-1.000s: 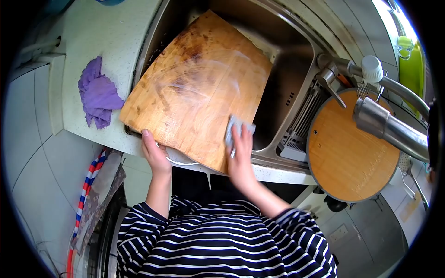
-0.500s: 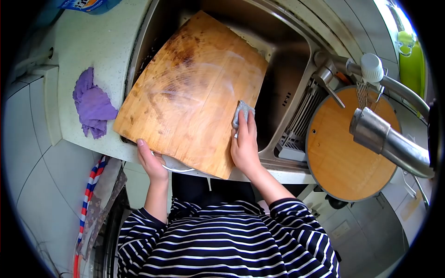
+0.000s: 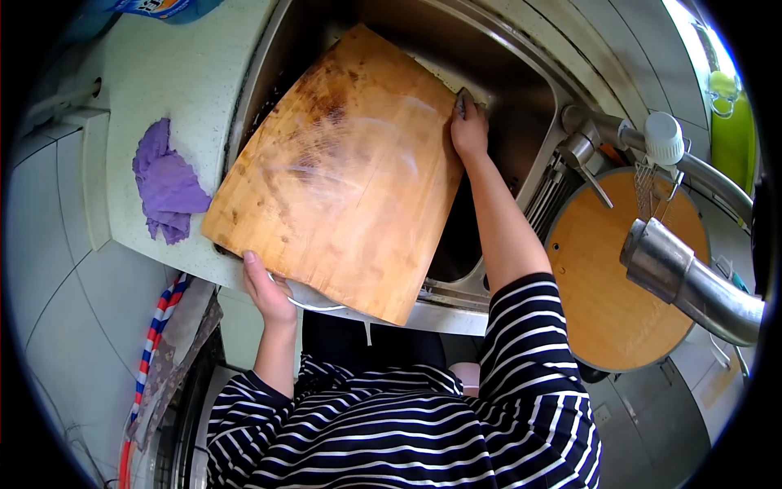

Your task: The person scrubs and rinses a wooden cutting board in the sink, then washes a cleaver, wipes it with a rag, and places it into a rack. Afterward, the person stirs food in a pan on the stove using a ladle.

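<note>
A stained rectangular wooden board (image 3: 350,179) lies tilted across the sink, with dark marks towards its upper left and pale streaks of residue. My left hand (image 3: 269,289) grips the board's near left corner, thumb on top and fingers beneath. At the far right edge of the board, my right hand (image 3: 469,126) is closed around a small grey cloth (image 3: 462,103), only part of which shows. Under the near edge, the rim of a white object (image 3: 314,300) peeks out. A crumpled purple cloth (image 3: 169,183) rests on the counter beside the board's left corner.
The steel sink (image 3: 521,122) surrounds the board. To the right are a metal faucet (image 3: 684,273), a round wooden board (image 3: 627,285) and a green item (image 3: 733,143). A blue package (image 3: 167,8) is at the top left of the counter (image 3: 175,81).
My right hand has moved away from me along the board's right edge with the grey cloth, from the near right part to the far right corner. My left hand keeps its hold.
</note>
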Demonstrator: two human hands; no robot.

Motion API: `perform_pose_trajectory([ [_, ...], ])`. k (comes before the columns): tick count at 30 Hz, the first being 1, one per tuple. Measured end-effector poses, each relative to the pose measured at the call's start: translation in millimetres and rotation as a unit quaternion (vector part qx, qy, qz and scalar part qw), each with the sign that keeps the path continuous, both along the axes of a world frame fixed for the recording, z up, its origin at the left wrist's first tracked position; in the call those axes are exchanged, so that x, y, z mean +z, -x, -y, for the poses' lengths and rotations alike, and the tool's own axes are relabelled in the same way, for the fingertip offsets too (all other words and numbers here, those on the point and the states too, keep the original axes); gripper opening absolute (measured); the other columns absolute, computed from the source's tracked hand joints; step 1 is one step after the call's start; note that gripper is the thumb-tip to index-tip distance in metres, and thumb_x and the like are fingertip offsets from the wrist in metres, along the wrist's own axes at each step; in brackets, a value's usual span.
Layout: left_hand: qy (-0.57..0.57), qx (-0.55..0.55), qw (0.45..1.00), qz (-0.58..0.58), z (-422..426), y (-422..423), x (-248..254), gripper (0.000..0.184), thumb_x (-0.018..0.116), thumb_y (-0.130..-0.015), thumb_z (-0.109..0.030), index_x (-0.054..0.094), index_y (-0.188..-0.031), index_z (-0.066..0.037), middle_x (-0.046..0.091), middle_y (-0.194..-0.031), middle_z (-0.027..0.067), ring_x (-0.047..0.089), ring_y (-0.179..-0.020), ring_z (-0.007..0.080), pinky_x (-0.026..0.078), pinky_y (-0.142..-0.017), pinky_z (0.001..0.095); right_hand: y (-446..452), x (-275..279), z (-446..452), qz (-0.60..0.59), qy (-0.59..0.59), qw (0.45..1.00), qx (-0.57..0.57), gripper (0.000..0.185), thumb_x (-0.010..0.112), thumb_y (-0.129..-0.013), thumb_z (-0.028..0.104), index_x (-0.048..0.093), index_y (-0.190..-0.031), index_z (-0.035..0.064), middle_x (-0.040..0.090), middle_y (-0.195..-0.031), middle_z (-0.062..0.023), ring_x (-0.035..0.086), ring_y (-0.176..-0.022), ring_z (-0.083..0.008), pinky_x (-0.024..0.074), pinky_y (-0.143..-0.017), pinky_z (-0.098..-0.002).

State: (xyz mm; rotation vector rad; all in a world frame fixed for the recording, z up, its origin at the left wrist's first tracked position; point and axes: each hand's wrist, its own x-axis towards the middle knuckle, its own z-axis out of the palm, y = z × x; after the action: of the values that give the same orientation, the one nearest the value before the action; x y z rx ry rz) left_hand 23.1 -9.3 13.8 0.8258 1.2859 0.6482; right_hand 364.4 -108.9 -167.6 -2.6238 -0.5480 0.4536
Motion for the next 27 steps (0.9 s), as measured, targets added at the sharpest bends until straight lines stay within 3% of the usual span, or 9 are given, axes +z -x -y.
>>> perform_pose_trajectory([
  [4, 0.007, 0.010, 1.000, -0.004, 0.5, -0.9, 1.0, 0.058, 0.036, -0.097, -0.040, 0.034, -0.130, 0.007, 0.043, -0.131, 0.0168, 0.045, -0.120, 0.0236, 0.037, -0.100, 0.0357, 42.9, 43.7, 13.8, -0.018, -0.032, 0.995, 0.088, 0.042, 0.048, -0.088, 0.019, 0.046, -0.129, 0.0090, 0.042, -0.132, -0.0233, 0.040, -0.120, -0.0403, 0.0346, -0.101, -0.0427],
  [10, 0.009, 0.014, 1.000, -0.009, -0.2, -0.3, 1.2, 0.056, 0.035, -0.097, -0.039, 0.035, -0.130, 0.007, 0.044, -0.131, 0.0164, 0.046, -0.119, 0.0235, 0.037, -0.099, 0.0354, 140.2, 171.0, -13.3, -0.123, -0.090, 0.943, 0.294, 0.044, 0.056, -0.083, 0.023, 0.050, -0.126, 0.0131, 0.041, -0.132, -0.0186, 0.039, -0.119, -0.0366, 0.0318, -0.101, -0.0471],
  [14, 0.008, 0.017, 1.000, -0.025, 0.4, -2.4, 1.7, 0.055, 0.037, -0.097, -0.041, 0.038, -0.126, 0.006, 0.048, -0.123, 0.0152, 0.050, -0.109, 0.0204, 0.041, -0.089, 0.0310, 106.1, 115.9, -26.0, -0.004, -0.048, 0.970, 0.239, 0.041, 0.052, -0.085, 0.032, 0.053, -0.121, 0.0141, 0.044, -0.126, -0.0196, 0.040, -0.116, -0.0386, 0.0285, -0.100, -0.0493],
  [18, 0.006, 0.031, 0.999, -0.021, 1.4, -3.6, 1.2, 0.055, 0.038, -0.096, -0.043, 0.040, -0.125, 0.005, 0.050, -0.118, 0.0134, 0.052, -0.103, 0.0184, 0.043, -0.082, 0.0280, 28.6, 19.2, -40.6, 0.003, -0.138, 0.984, 0.114, 0.041, 0.049, -0.086, 0.030, 0.051, -0.121, 0.0098, 0.048, -0.123, -0.0232, 0.042, -0.114, -0.0430, 0.0315, -0.099, -0.0486],
  [20, 0.006, 0.021, 1.000, -0.021, 1.4, -2.1, 1.0, 0.055, 0.038, -0.096, -0.042, 0.040, -0.125, 0.004, 0.050, -0.119, 0.0126, 0.052, -0.102, 0.0174, 0.043, -0.080, 0.0275, 14.9, -6.6, -50.6, 0.073, -0.067, 0.992, 0.082, 0.040, 0.049, -0.086, 0.029, 0.052, -0.120, 0.0084, 0.049, -0.123, -0.0224, 0.043, -0.113, -0.0417, 0.0339, -0.098, -0.0466],
  [21, 0.006, 0.017, 1.000, -0.021, 1.2, -1.2, 1.4, 0.054, 0.038, -0.096, -0.042, 0.040, -0.125, 0.004, 0.050, -0.119, 0.0122, 0.052, -0.102, 0.0170, 0.043, -0.079, 0.0272, 20.2, 3.3, -60.6, 0.037, -0.033, 0.995, 0.083, 0.038, 0.048, -0.086, 0.026, 0.052, -0.120, 0.0090, 0.050, -0.120, -0.0222, 0.044, -0.111, -0.0418, 0.0358, -0.096, -0.0474],
  [23, 0.016, 0.020, 0.999, -0.031, 0.4, -2.0, 3.6, 0.055, 0.036, -0.097, -0.040, 0.038, -0.127, 0.006, 0.047, -0.125, 0.0149, 0.050, -0.111, 0.0210, 0.040, -0.091, 0.0321, 56.8, 53.5, -85.0, -0.016, -0.130, 0.975, 0.180, 0.038, 0.047, -0.086, 0.023, 0.052, -0.120, 0.0062, 0.052, -0.118, -0.0225, 0.046, -0.108, -0.0407, 0.0382, -0.093, -0.0491],
  [25, 0.025, 0.025, 0.999, -0.033, 1.9, -3.6, 4.8, 0.055, 0.036, -0.097, -0.038, 0.037, -0.128, 0.007, 0.046, -0.128, 0.0165, 0.048, -0.116, 0.0230, 0.039, -0.097, 0.0345, 109.5, 101.0, -98.2, -0.015, -0.167, 0.943, 0.289, 0.043, 0.050, -0.085, 0.019, 0.048, -0.126, 0.0074, 0.045, -0.129, -0.0228, 0.040, -0.122, -0.0412, 0.0309, -0.103, -0.0503],
  [27, 0.029, 0.024, 0.999, -0.029, 0.8, -3.2, 5.5, 0.055, 0.036, -0.097, -0.038, 0.037, -0.128, 0.007, 0.046, -0.128, 0.0169, 0.048, -0.116, 0.0230, 0.039, -0.097, 0.0345, 148.4, 145.0, -99.0, -0.091, -0.199, 0.900, 0.378, 0.049, 0.049, -0.090, 0.027, 0.041, -0.135, 0.0117, 0.035, -0.139, -0.0210, 0.026, -0.134, -0.0366, 0.0204, -0.110, -0.0479],
])
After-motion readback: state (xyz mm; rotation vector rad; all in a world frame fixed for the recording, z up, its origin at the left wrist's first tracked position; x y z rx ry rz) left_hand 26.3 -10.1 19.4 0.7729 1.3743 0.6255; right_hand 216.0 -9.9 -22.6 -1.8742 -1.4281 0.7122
